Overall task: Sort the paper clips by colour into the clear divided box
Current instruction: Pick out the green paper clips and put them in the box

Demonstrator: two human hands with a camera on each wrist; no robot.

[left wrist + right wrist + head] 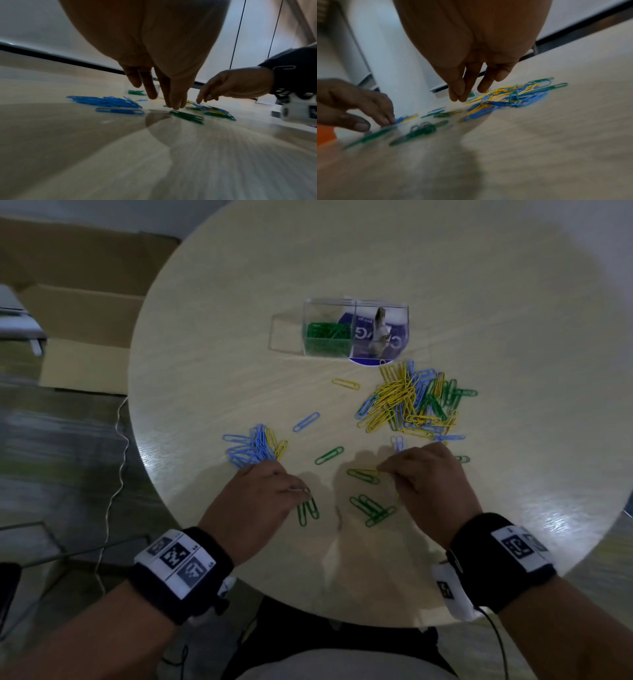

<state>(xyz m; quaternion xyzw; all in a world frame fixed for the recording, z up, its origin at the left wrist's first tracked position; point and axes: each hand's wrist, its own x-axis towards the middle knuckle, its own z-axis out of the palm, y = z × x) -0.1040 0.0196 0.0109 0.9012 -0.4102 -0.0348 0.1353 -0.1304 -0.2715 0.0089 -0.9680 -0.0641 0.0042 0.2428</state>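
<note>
Green wire paper clips [371, 507] lie loose between our hands, the clear divided plastic box [355, 328] well beyond. Our left hand [260, 501] touches a green pair [307, 510]; our right hand [428, 474] seems empty, though we cannot tell. Gather greens first, avoiding tangles.

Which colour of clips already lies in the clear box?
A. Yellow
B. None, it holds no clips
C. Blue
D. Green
D. In the head view, green clips fill the left compartment of the box; the right compartment shows no clips, only a printed purple disc seen through it.
</note>
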